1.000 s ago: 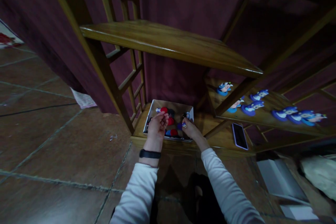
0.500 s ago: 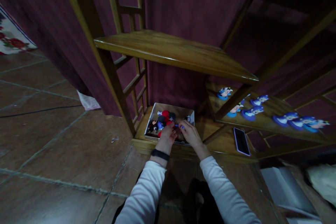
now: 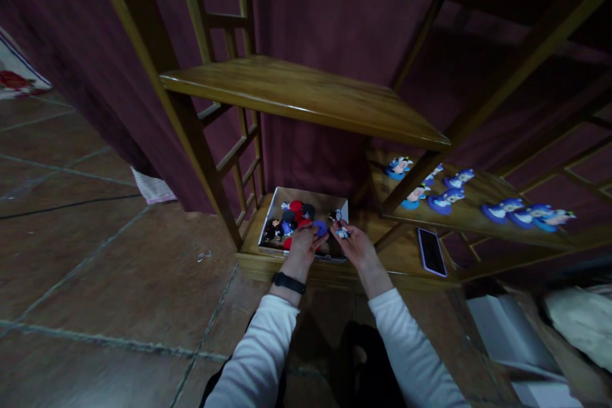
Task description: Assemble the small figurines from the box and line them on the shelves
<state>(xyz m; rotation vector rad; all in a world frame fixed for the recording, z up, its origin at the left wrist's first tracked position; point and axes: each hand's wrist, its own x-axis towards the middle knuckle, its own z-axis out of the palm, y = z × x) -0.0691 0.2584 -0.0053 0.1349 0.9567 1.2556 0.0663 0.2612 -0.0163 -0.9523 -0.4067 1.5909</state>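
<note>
A shallow cardboard box [image 3: 306, 192] sits on the low wooden shelf, with several small figurines and red and dark round pieces inside. My left hand [image 3: 302, 246] is over the box's front part, its fingers closed on a purple round base [image 3: 320, 227]. At the box's right side my right hand [image 3: 358, 246] holds a small figurine [image 3: 343, 232] with blue and white parts between thumb and fingers. The figurine and the base are apart. Behind the right hand lies a black-and-white figurine [image 3: 336, 215]. Nearer the left end is a dark figurine [image 3: 274, 229].
Several figurines on blue and purple bases [image 3: 445, 201] stand on the raised shelf at right. A phone [image 3: 431, 252] lies on the lower shelf. Above the box juts a wooden shelf board [image 3: 296, 92]. Grey-white boxes [image 3: 511, 335] are on the floor at right.
My hands have moved a little apart, and the purple base and the figurine now show separately between them. The view has shifted slightly to the right.
</note>
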